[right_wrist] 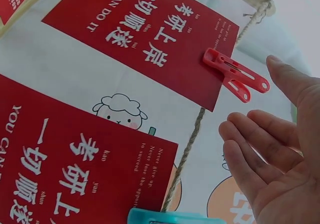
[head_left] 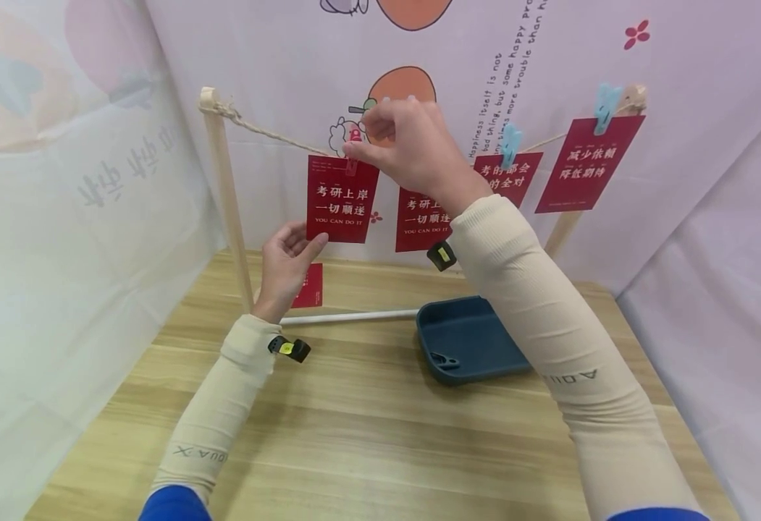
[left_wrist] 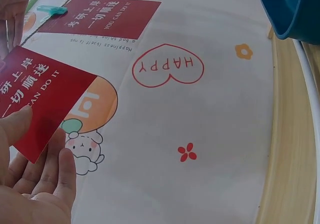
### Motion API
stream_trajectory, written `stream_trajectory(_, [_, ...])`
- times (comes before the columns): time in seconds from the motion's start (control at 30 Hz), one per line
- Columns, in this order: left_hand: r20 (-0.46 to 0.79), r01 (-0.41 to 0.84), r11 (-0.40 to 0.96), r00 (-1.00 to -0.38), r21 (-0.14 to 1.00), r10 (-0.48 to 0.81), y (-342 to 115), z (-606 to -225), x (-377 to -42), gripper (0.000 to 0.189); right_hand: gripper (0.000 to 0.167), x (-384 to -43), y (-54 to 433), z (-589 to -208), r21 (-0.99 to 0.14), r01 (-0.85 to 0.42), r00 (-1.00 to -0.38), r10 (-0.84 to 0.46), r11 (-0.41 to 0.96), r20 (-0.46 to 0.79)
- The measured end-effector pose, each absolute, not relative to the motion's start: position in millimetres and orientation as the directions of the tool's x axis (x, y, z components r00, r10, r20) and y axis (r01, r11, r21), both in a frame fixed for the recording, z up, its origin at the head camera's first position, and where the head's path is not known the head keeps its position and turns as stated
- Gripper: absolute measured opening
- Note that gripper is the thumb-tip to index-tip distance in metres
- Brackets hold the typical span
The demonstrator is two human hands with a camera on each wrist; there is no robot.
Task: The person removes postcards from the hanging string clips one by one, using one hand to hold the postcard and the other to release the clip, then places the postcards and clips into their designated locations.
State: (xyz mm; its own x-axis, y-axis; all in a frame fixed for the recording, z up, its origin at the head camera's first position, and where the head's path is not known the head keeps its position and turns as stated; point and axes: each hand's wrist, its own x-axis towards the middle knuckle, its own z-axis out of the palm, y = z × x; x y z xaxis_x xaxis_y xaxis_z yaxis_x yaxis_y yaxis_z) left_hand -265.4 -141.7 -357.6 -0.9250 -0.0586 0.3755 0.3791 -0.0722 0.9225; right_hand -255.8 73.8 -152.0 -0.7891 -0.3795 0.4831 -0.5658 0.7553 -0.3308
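A red card (head_left: 341,206) with white lettering hangs at the left of a twine line (head_left: 266,135), under a red clip (right_wrist: 235,73) at its top edge. My left hand (head_left: 285,264) pinches this card's lower left corner, thumb in front and fingers behind. Close beside the clip, my right hand (right_wrist: 280,159) has its thumb and fingers spread apart, with a gap to the clip in the right wrist view. A second red card (head_left: 422,224) hangs to the right, partly covered by my right arm; a teal clip (right_wrist: 170,216) sits on it in the right wrist view.
Farther right hang two more red cards, under a blue clip (head_left: 510,141) and another blue clip (head_left: 606,108). Wooden posts, including the left post (head_left: 226,195), carry the line. A dark blue tray (head_left: 471,376), a white rod (head_left: 354,317) and a loose red card (head_left: 311,286) are below.
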Motion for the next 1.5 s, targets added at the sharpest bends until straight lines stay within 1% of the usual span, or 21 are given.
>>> stream_trajectory(0.23, [0.388, 0.391, -0.053, -0.920, 0.919, -0.059, -141.2, -355.1, -263.8, 0.044, 0.053, -259.2, 70.0, -144.6, -0.378, -0.507, -0.839, -0.344, 0.775, 0.421])
stream_trajectory(0.37, [0.365, 0.368, -0.033, -0.928, 0.929, -0.070, -144.8, -360.6, -258.8, 0.043, 0.052, -261.8, 66.7, -147.9, -0.395, -0.489, -0.857, -0.346, 0.778, 0.381])
stream_trajectory(0.53, [0.341, 0.345, -0.041, -0.937, 0.938, -0.070, -147.1, -368.8, -253.7, 0.041, 0.050, -266.0, 62.1, -155.6, -0.395, -0.497, -0.859, -0.375, 0.773, 0.347])
stream_trajectory(0.77, [0.382, 0.385, -0.042, -0.922, 0.922, -0.062, -146.6, -369.1, -252.8, 0.038, 0.047, -269.9, 58.7, -157.0, -0.382, -0.517, -0.846, -0.391, 0.766, 0.362])
stream_trajectory(0.97, [0.421, 0.425, -0.044, -0.904, 0.904, -0.077, -144.7, -363.2, -255.5, 0.036, 0.041, -268.6, 57.5, -151.1, -0.384, -0.509, -0.850, -0.379, 0.770, 0.366])
stream_trajectory(1.23, [0.433, 0.440, -0.076, -0.897, 0.895, -0.094, -139.7, -358.3, -257.2, 0.032, 0.038, -267.5, 57.5, -145.0, -0.395, -0.486, -0.862, -0.353, 0.780, 0.364])
stream_trajectory(1.5, [0.443, 0.451, -0.072, -0.890, 0.890, -0.105, -137.7, -356.9, -257.5, 0.032, 0.034, -266.8, 56.1, -144.2, -0.391, -0.495, -0.851, -0.340, 0.776, 0.401])
